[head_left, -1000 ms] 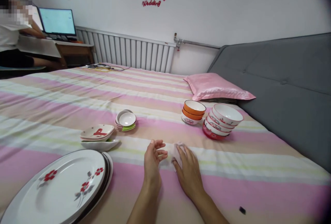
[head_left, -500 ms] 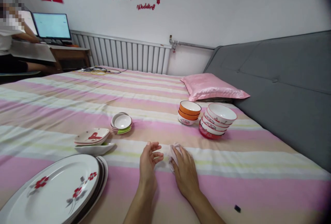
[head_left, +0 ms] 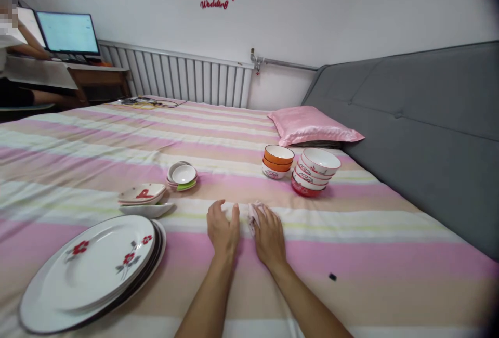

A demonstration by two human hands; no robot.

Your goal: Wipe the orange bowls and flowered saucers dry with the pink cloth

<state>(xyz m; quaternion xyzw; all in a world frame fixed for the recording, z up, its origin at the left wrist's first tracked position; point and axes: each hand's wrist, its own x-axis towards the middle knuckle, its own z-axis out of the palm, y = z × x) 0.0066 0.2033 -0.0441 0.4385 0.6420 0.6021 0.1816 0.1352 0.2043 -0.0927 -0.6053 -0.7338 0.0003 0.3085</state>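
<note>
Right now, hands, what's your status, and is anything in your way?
Left fingers open, holding nothing visible. Right fingers on bunched pale cloth, grip unclear. Red-based bowl stack beyond, seemingly not blocking.

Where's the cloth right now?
In the head view, the pale cloth is near the middle, partly covered by the right hand, with the left hand just to its left and the orange bowls farther back.

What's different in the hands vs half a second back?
Left hand rolled over: fingers that pointed across toward the cloth now point forward, back of hand showing. Nothing visibly grabbed or released. Right hand stays on the cloth; plates and bowls unmoved.
</note>
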